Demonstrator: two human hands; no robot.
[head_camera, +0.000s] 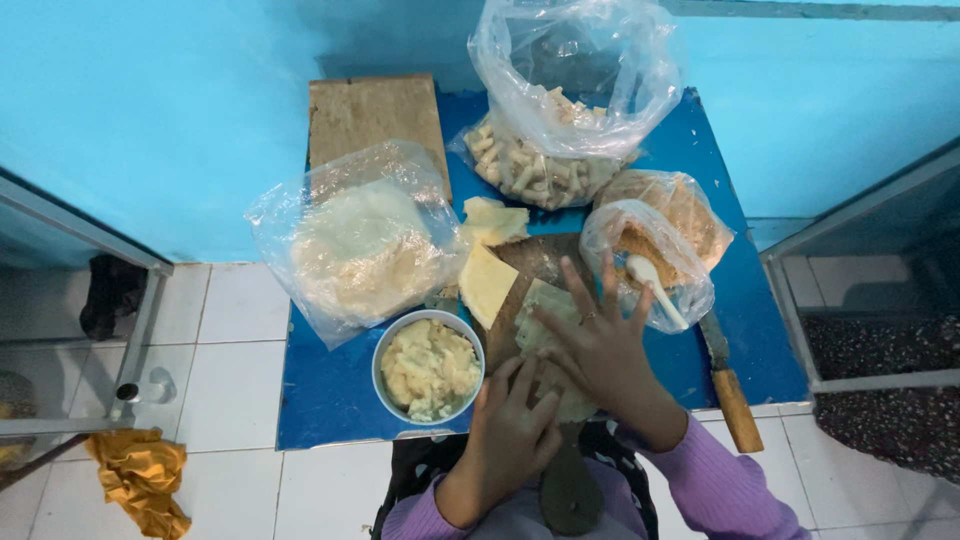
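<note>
Hands seen from the head camera work over a round wooden board (530, 262) on a blue table (330, 400). Left hand (510, 432), fingers together, and right hand (600, 345), fingers spread apart, press on a pale, thin pastry wrapper (545, 310), partly hidden, its long axis running away from the person. A white bowl of pale yellowish filling (428, 368) sits just left.

Glossy clear plastic bags (560, 90) – matt wooden board (375, 115) – smooth painted blue table (320, 395).
</note>
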